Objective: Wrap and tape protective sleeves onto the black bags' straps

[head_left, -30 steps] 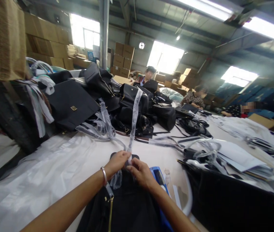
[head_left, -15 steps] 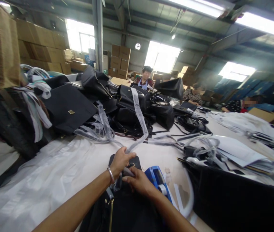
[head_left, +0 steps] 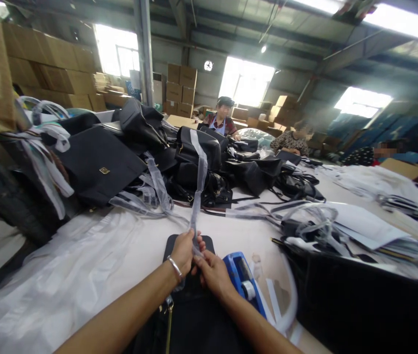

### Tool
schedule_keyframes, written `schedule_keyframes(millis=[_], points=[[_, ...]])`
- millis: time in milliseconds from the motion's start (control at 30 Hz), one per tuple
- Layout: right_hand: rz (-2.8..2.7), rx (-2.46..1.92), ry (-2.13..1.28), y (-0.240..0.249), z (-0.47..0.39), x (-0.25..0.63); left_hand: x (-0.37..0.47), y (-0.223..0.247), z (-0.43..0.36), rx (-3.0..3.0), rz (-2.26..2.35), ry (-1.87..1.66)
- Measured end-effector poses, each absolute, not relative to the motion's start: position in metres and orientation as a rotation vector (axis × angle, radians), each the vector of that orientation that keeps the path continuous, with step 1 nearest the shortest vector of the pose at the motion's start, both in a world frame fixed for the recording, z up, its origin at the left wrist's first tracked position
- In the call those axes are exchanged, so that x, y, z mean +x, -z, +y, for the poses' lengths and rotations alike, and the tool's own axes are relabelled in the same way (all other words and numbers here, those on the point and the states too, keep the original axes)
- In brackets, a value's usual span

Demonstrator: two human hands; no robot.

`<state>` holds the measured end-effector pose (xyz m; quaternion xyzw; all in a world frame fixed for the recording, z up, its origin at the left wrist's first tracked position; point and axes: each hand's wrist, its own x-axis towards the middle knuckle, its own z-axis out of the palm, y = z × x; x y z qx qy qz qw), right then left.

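The left hand (head_left: 182,251) pinches a clear plastic strip (head_left: 202,172), and the right hand (head_left: 213,270) pinches it lower down, close beside. Half a second ago, the strip bent sharply to the right; now it stands up straighter. It rises from the fingers, away in front of both hands. The black bag (head_left: 201,319) lies right under the hands. The fingers hide the strip's low part, and the bag's near end is cut off. A blue tape holder (head_left: 241,278) sits near the right hand on the counter (head_left: 238,231).
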<state>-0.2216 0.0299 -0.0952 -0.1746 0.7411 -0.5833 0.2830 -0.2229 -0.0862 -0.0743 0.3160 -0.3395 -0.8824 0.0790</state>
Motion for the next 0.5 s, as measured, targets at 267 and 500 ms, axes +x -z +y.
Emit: schedule_keyframes(millis=[267, 500], points=[[1.935, -0.484, 1.546, 0.106, 0.033, -0.217, -0.216, 0.071, -0.09, 0.773, -1.166, 2.628], [1.96, -0.369, 1.697, 0.111, 0.03, -0.219, -0.205, 0.071, -0.072, 0.796, -1.424, 2.534]])
